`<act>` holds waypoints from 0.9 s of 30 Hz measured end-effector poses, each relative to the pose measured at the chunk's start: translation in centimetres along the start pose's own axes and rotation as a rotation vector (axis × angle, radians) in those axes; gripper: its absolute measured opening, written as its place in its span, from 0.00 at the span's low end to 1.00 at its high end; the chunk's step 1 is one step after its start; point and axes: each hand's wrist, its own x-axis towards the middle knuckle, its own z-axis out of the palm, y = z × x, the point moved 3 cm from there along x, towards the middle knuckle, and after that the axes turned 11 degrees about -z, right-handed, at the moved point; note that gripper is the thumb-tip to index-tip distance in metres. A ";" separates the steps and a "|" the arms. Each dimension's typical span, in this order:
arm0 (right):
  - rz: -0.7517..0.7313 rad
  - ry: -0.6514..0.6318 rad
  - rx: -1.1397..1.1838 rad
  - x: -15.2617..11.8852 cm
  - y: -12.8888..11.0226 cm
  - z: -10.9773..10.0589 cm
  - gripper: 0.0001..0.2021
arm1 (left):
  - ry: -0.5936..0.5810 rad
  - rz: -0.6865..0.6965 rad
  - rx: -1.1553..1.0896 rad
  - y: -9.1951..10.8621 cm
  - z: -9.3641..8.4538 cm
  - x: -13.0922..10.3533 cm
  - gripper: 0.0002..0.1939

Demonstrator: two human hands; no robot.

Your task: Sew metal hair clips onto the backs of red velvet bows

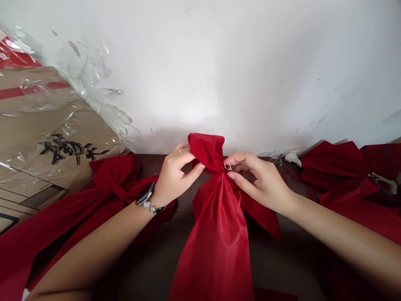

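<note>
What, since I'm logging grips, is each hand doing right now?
Left hand: closed, pinching the red fabric near its folded top.
Right hand: closed, pinching a small metal piece beside the gather.

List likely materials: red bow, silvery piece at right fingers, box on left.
Red bow: fabric, possibly satin-backed velvet; matte loop, glossy tail.
Silvery piece: probably metal; bright glints, too small to confirm.
Box: likely cardboard; matte brown under shiny, crinkled clear wrap, probably plastic.
</note>
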 end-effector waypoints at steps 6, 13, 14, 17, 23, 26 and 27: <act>-0.008 0.017 -0.080 -0.3 -0.2 0.1 0.07 | -0.068 -0.149 -0.119 0.0 0.1 0.1 0.05; -0.040 0.025 -0.140 -0.1 -0.6 -0.1 0.06 | -0.187 -0.305 -0.263 -0.4 0.5 0.0 0.11; -0.038 0.020 -0.139 -0.1 -0.6 -0.1 0.06 | -0.191 -0.339 -0.294 -0.6 0.6 0.0 0.12; -0.044 0.004 -0.148 0.0 -0.7 -0.1 0.06 | -0.250 -0.387 -0.353 -0.8 0.7 0.1 0.11; -0.083 0.025 -0.160 -0.1 -1.0 -0.2 0.06 | -0.350 -0.476 -0.587 -0.9 1.7 -0.4 0.09; -0.088 0.030 -0.141 0.0 -1.3 -0.3 0.06 | -0.302 -0.562 -0.761 -0.8 2.6 -1.1 0.09; -0.090 0.027 -0.136 0.0 -1.4 -0.3 0.06 | -0.296 -0.602 -0.821 -0.7 2.9 -1.3 0.09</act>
